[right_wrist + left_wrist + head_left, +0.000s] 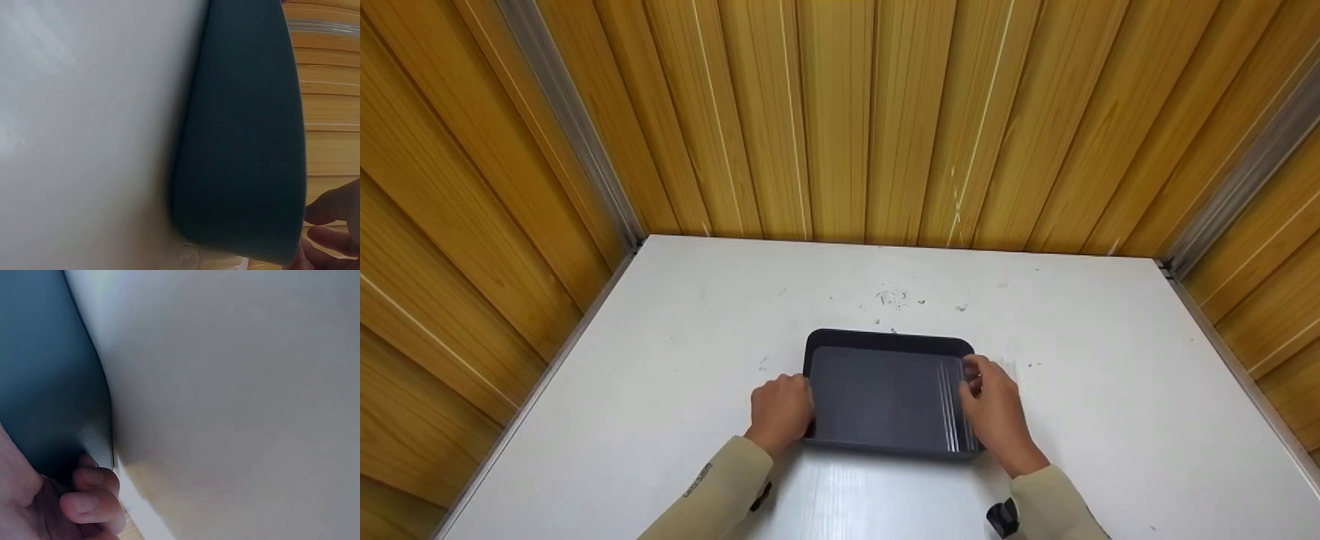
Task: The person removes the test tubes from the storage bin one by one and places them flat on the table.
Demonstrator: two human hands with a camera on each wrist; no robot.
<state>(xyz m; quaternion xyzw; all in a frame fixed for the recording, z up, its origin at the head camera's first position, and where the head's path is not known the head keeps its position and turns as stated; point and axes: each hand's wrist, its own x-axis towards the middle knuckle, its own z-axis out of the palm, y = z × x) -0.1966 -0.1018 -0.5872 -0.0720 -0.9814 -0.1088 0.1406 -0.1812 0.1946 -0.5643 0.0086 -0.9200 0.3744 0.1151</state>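
A dark grey rectangular baking tray [877, 397] with rounded corners and raised walls sits on the white table, its open side up. At its left wall, my left hand [781, 409] grips the rim; the left wrist view has curled fingers [93, 495] against the tray's outer side [50, 382]. My right hand [996, 409] holds the right rim, thumb and forefinger bent over the edge. In the right wrist view, its fingertips [329, 233] lie by the wall's edge [242, 129], partly hidden behind it. Pale streaks run along the tray's inner right side.
The white table [720, 300] carries small dark scuffs beyond the tray. Yellow wood-patterned panels [840, 127] enclose it at the back and on both sides, with grey metal posts [577, 127] at the corners.
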